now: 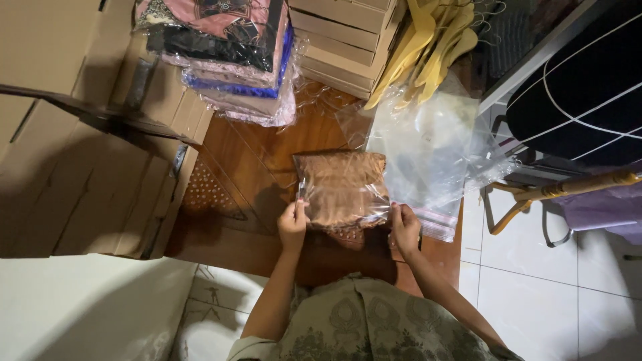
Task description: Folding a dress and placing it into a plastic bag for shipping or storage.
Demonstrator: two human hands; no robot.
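A folded brown cloth in a clear plastic bag is held flat above a dark wooden floor mat. My left hand grips the bag's near left corner. My right hand pinches its near right corner. Both arms reach forward from my patterned green garment at the bottom of the view.
A pile of empty clear bags lies just right of the held bag. Stacked bagged cloths sit at the back. Cardboard boxes fill the left, more boxes and yellow hangers the back right. A chair stands on white tiles at right.
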